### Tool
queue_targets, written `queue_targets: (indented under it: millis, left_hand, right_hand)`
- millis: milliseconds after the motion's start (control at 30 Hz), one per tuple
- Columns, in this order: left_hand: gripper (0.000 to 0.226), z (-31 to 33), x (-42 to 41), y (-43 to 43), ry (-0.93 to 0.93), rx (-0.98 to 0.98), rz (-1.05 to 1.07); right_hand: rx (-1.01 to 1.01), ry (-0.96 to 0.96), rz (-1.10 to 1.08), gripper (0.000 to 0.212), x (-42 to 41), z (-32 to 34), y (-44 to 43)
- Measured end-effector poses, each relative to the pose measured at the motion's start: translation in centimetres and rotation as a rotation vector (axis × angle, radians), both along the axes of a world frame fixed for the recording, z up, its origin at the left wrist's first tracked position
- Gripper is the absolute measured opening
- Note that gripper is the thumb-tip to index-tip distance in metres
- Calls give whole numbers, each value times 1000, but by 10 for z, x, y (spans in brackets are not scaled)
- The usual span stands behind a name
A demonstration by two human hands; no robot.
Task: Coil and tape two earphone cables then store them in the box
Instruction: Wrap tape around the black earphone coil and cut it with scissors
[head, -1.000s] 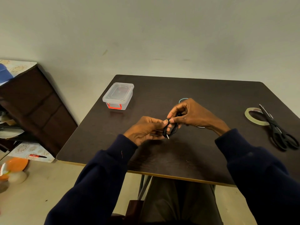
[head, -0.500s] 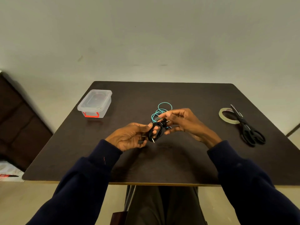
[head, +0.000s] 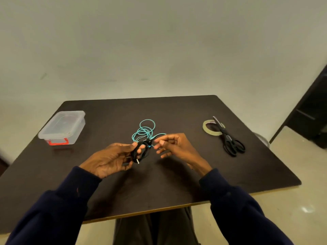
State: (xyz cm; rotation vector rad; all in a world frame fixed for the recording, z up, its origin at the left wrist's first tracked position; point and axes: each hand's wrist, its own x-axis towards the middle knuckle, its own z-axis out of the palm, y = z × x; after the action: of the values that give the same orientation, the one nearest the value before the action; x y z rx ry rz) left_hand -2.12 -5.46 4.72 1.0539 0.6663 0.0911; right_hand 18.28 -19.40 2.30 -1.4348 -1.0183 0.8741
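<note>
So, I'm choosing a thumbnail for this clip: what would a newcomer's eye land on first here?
The turquoise earphone cable, in loose loops at the centre of the dark table, stands out most. Just before it the left hand grips a coiled black earphone cable, the right hand loose-fingered beside it. A clear box with a red latch sits at the left; tape roll and black scissors lie at the right.

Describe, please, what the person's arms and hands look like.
Both arms are covered by long dark navy sleeves, the left sleeve and the right sleeve, ending at the wrists. The left sleeve carries a small reddish mark near its cuff. The left hand and right hand are bare: no gloves, rings or watch visible.
</note>
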Motion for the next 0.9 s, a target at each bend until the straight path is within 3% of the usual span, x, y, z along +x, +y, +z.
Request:
queue_targets:
  millis: [167,367,500,667,767,900]
  left_hand:
    - [26,0,17,-4,-10,29,-6]
    - [34,-3,30,-4,-30,1,27]
    - [32,0,35,2,-39,-8,49]
    - [39,-2,39,6,-27,2,84]
    - [34,-3,40,6,-13,-5,84]
    - [25,-3,40,8,-2,-8,99]
  right_hand:
    - [-59,-235,-166,13,36,0,-10]
    - [-200,-857,-630,17,118,0,-24]
    - [-367,-1045,-649,7,151,0,-29]
    - [-540,-1112,-579,25,153,-9,-26]
    - [-503,-1067,-597,19,157,-12,-24]
    - [-352,-853,-602,27,162,-9,-22]
